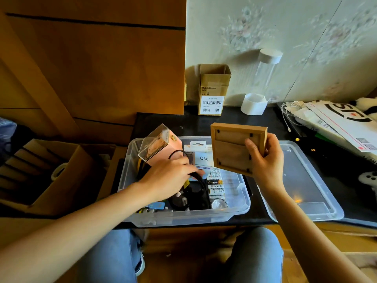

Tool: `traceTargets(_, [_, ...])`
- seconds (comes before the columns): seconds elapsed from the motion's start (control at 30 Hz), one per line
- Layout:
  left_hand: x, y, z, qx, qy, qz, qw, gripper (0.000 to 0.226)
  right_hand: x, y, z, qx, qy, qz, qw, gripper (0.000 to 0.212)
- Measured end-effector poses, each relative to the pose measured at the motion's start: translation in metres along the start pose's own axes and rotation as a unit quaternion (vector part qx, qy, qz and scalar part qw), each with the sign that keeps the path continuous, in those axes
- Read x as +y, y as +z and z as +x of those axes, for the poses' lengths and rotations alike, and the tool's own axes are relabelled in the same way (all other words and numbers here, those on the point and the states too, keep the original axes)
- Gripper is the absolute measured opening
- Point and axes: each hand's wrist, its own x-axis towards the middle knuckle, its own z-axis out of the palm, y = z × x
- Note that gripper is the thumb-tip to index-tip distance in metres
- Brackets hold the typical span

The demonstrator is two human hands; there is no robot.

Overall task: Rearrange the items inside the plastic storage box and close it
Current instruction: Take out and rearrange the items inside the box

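Observation:
A clear plastic storage box stands open on a black table in front of me, filled with small items: battery packs, a white Q88 pack, a round tin. Inside the box my left hand grips a black cable, and a pink box with a clear top tilts up above that hand. My right hand holds a small wooden picture frame above the box's right side, its back facing me. The box's clear lid lies flat to the right.
A small cardboard carton and a clear cylinder with white caps stand by the wall. Papers and a white cable pile at the right, with a white game controller below. A large cardboard box sits left.

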Motion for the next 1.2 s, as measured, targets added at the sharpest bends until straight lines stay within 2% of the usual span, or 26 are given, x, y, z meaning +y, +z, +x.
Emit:
traceTargets(0.13, [-0.023, -0.030, -0.037, -0.015, -0.103, -0.103, 0.989, 0.029, -0.001, 0.009, -0.003, -0.036, 0.003, -0.006, 0.999, 0.014])
traceTargets(0.33, [-0.037, -0.035, -0.061, -0.103, -0.172, 0.004, 0.980, 0.033, -0.010, 0.026, -0.012, -0.182, -0.021, -0.025, 0.983, 0.017])
traceTargets(0.43, [-0.029, -0.026, -0.057, -0.056, -0.170, 0.029, 0.983, 0.025, -0.012, 0.033, -0.014, -0.204, -0.029, -0.030, 0.978, 0.023])
traceTargets(0.5, [-0.017, -0.021, -0.048, -0.037, -0.137, -0.039, 0.989, 0.019, -0.012, 0.034, -0.014, -0.192, -0.033, -0.035, 0.980, 0.021])
traceTargets(0.6, [-0.001, -0.003, -0.023, -0.126, -0.087, -0.122, 0.981, 0.021, -0.013, 0.031, -0.013, -0.162, -0.034, -0.050, 0.985, 0.018])
traceTargets(0.7, [0.010, 0.022, 0.007, -0.253, -0.060, -0.130, 0.957, 0.024, -0.014, 0.026, -0.013, -0.138, -0.027, -0.063, 0.988, 0.016])
traceTargets(0.77, [0.015, 0.039, 0.023, -0.309, -0.033, -0.116, 0.943, 0.027, -0.014, 0.023, -0.012, -0.128, -0.023, -0.066, 0.989, 0.016])
traceTargets(0.83, [0.016, 0.053, 0.033, -0.343, -0.020, -0.084, 0.935, 0.044, -0.012, 0.019, -0.011, -0.126, -0.025, -0.061, 0.990, 0.017])
traceTargets(0.9, [0.017, 0.063, 0.037, -0.344, -0.003, -0.035, 0.938, 0.056, -0.009, 0.015, -0.011, -0.128, -0.029, -0.057, 0.990, 0.017])
traceTargets(1.0, [0.017, 0.070, 0.039, -0.337, 0.032, 0.007, 0.941, 0.060, -0.005, 0.011, -0.010, -0.129, -0.027, -0.051, 0.990, 0.022])
traceTargets(1.1, [0.018, 0.067, 0.039, -0.309, 0.037, 0.007, 0.950, 0.044, -0.005, 0.012, -0.010, -0.132, -0.026, -0.042, 0.990, 0.018])
traceTargets(1.2, [0.014, 0.054, 0.032, -0.222, -0.007, -0.015, 0.975, 0.033, -0.005, 0.012, -0.011, -0.138, -0.034, -0.043, 0.989, 0.015])
